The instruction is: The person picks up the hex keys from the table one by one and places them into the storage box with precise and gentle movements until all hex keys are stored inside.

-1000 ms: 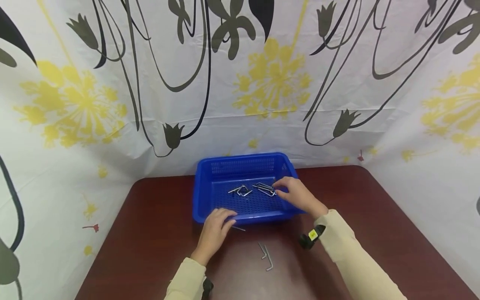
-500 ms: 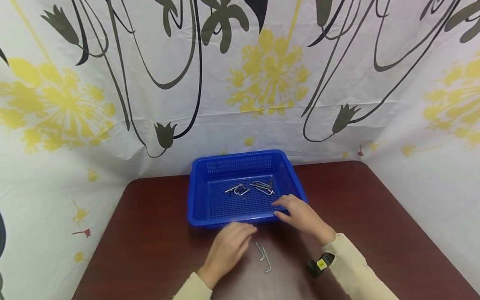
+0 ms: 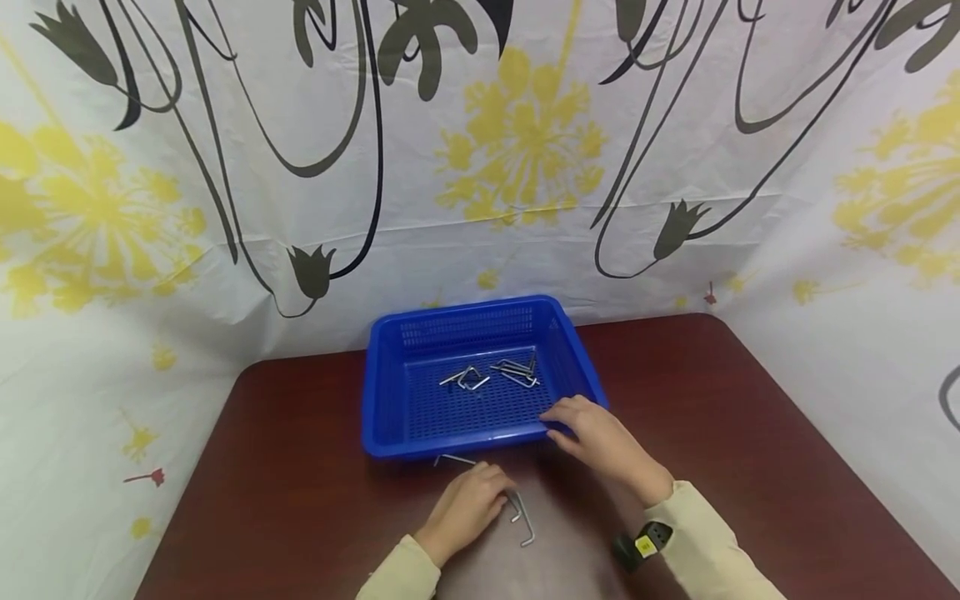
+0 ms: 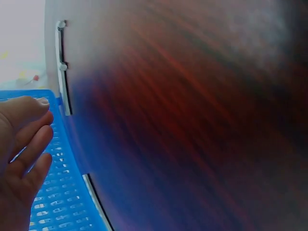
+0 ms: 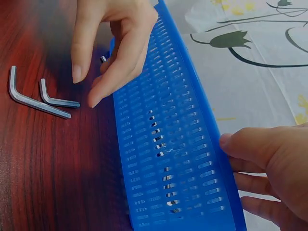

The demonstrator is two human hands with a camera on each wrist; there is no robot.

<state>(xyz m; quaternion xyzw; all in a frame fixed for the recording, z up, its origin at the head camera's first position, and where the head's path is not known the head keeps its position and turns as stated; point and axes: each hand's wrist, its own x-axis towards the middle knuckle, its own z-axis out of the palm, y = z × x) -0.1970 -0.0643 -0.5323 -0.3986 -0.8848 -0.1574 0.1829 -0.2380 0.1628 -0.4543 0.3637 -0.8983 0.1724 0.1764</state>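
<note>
My left hand [image 3: 467, 510] hovers over the table just left of two L-shaped hex keys, a longer one [image 3: 527, 529] and a shorter one [image 5: 57, 102]. Its thumb and fingers are apart, with nothing between them in the right wrist view. Another hex key [image 3: 454, 458] lies by the basket's front wall, partly behind that hand. At the front right corner of the blue plastic basket [image 3: 450, 447], my right hand [image 3: 596, 433] holds the rim, thumb outside and fingers reaching over it. Several hex keys [image 3: 516, 371] lie inside on the basket floor.
The dark red-brown table [image 3: 300, 467] carries the basket near its back edge. Behind and at both sides hangs a white cloth [image 3: 247, 192] with flower prints. A black strap device [image 3: 643, 546] sits on my right wrist.
My left hand has moved from the basket's front edge right and down to the two hex keys. My right hand has drawn back from inside the basket to its front rim.
</note>
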